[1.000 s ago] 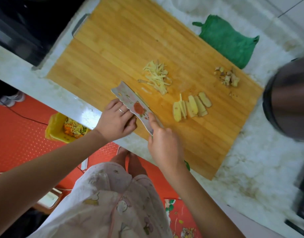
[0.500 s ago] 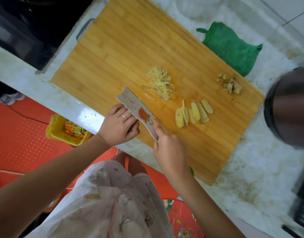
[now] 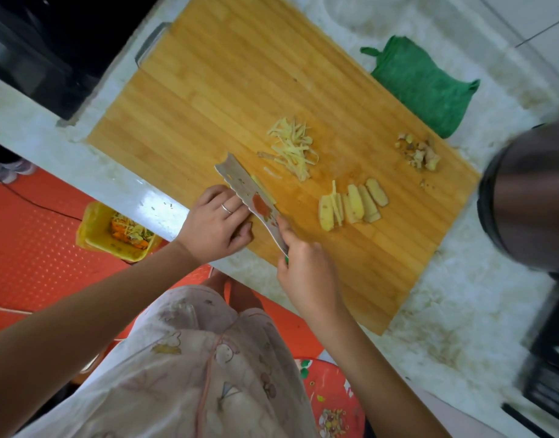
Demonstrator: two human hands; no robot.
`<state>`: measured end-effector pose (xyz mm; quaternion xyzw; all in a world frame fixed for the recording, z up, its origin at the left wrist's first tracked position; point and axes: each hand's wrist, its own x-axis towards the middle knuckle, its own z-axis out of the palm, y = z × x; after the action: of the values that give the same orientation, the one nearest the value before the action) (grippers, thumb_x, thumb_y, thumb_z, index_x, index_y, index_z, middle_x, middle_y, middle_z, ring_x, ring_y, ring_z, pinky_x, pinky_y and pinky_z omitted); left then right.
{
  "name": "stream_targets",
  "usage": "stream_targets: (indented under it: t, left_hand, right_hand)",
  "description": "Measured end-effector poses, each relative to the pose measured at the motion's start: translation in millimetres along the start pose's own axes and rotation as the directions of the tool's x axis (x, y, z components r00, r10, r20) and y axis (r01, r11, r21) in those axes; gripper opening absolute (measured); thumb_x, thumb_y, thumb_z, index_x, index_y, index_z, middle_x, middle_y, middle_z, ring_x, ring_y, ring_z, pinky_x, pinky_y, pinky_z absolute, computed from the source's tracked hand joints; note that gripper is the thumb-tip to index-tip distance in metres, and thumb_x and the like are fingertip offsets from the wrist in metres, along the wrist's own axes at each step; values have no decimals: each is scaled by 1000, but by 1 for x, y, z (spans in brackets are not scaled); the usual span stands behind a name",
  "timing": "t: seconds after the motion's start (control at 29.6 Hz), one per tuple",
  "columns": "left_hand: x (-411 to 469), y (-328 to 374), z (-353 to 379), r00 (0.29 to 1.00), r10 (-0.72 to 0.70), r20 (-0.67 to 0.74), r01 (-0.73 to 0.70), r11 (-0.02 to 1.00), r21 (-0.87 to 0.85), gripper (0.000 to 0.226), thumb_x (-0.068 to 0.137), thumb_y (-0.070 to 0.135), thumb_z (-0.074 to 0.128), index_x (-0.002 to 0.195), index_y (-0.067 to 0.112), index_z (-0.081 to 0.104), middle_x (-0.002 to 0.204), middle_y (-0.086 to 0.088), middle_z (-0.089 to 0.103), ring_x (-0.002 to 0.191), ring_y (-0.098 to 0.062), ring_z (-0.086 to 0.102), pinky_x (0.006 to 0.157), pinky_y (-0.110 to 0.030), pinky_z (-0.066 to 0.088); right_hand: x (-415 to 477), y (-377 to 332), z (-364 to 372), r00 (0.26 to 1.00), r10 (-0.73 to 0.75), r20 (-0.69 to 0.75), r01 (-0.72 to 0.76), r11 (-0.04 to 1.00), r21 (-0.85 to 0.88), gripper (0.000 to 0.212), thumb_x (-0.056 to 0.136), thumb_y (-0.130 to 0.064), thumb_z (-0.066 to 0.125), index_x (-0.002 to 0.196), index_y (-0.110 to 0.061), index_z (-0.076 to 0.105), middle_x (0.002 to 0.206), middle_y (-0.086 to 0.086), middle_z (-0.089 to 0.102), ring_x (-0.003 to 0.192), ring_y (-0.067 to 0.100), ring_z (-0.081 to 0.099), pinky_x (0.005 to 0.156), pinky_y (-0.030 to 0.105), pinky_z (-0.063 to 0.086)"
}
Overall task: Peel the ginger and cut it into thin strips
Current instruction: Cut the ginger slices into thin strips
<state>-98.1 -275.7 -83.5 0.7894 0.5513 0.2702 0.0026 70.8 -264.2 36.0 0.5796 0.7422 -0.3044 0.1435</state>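
1. Bamboo makes up the cutting board [image 3: 240, 90], which lies on a pale marbled counter [image 3: 461, 295] and fills the middle of the view.
2. The right hand [image 3: 306, 270] is wrapped around the handle of the knife [image 3: 249, 197], with the forefinger laid along the blade. Only a sliver of green handle shows under the hand.
3. The knife's broad blade, printed with a red motif, leans over near the board's near edge, its tip pointing away from the person.
4. The left hand [image 3: 218, 226] sits just left of the blade, fingers curled under and knuckles touching the blade's wavy back edge. A ring [image 3: 226, 208] shows on one finger. What lies under those fingertips is hidden, so I cannot tell whether they pin anything.
5. A thin yellow ginger piece [image 3: 265, 192] peeks out along the blade's right side, touching it.
6. The ginger slices [image 3: 354, 203] lie fanned in an overlapping row to the right of the knife, apart from both hands, with a few cut sticks among them.
7. The ginger strips [image 3: 294, 147] sit in a loose pile beyond the blade tip.
8. Peel scraps [image 3: 420, 153] are heaped near the board's far right corner.
9. A green cloth [image 3: 423, 90] lies on the counter beyond the board.
10. A dark round object [image 3: 531, 197], blurred, sits at the right edge.
11. A yellow bin [image 3: 114, 232] holding scraps stands on the red floor [image 3: 35, 248] below the counter.
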Motion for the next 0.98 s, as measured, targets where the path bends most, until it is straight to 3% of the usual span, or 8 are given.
stream_targets:
  t: [0.14, 0.24, 0.37, 0.47, 0.57, 0.71, 0.88, 0.98]
  left_hand:
    - [3, 2, -3, 996, 28, -83, -29, 999, -14, 21, 86, 16, 46, 69, 7, 56, 65, -9, 53, 71, -25, 40, 77, -35, 38]
    - [5, 3, -4, 992, 43, -115, -44, 999, -13, 18, 85, 15, 45, 68, 11, 48, 61, -8, 47, 68, -24, 36, 73, -34, 35]
    - [-2, 0, 2, 1000, -7, -17, 7, 1000, 15, 28, 87, 19, 45, 76, 4, 66, 79, -11, 64, 78, -28, 51, 84, -36, 40]
    - [-2, -1, 2, 1000, -7, -1, 7, 1000, 9, 30, 88, 20, 44, 78, 4, 67, 79, -11, 64, 78, -28, 52, 86, -37, 41]
    - [1, 0, 1, 1000, 11, -24, -11, 1000, -13, 24, 88, 18, 44, 85, 4, 63, 81, -10, 61, 81, -26, 49, 85, -38, 42]
    - [1, 0, 0, 998, 21, -52, -23, 999, -31, 20, 89, 19, 42, 93, 7, 58, 92, -5, 52, 82, -25, 46, 85, -38, 41]
    - [-1, -1, 2, 998, 35, -52, -35, 999, -4, 16, 89, 20, 43, 90, 9, 54, 84, -6, 52, 75, -25, 45, 80, -36, 39]
    - [-5, -3, 4, 1000, 14, -12, -14, 1000, 3, 21, 88, 20, 46, 91, 7, 62, 84, -10, 64, 78, -30, 56, 79, -39, 42]
  right_hand:
    - [-1, -1, 4, 1000, 0, -19, -2, 998, -68, 65, 96, -16, 48, 151, -29, 15, 79, 2, 60, 67, 17, 48, 55, 27, 33]
    - [0, -2, 8, 1000, 5, -28, -7, 997, -73, 66, 96, -16, 49, 151, -27, 15, 81, 2, 62, 66, 16, 46, 55, 27, 32]
    - [4, -4, 6, 1000, 30, -6, -30, 997, -67, 67, 95, -15, 49, 151, -28, 14, 75, -1, 52, 66, 15, 44, 54, 26, 32]
    - [4, -4, 5, 1000, 31, 4, -31, 998, -46, 68, 95, -14, 49, 151, -28, 14, 75, -2, 48, 68, 14, 44, 50, 25, 30]
    - [15, -5, 2, 1000, 14, 4, -14, 1000, -14, 67, 95, -12, 51, 151, -27, 17, 95, 4, 65, 81, 18, 58, 53, 24, 31]
    - [22, -9, -2, 999, -23, -23, 22, 999, -38, 65, 96, -15, 50, 151, -27, 19, 106, 7, 66, 96, 21, 62, 58, 24, 32]
    - [24, -13, -4, 998, -52, -46, 47, 992, -114, 63, 97, -20, 48, 151, -31, 16, 89, 7, 65, 73, 21, 57, 48, 26, 28]
    - [6, -9, -4, 999, -40, -33, 36, 993, -117, 65, 97, -18, 47, 151, -31, 13, 72, -1, 46, 63, 15, 41, 40, 20, 17]
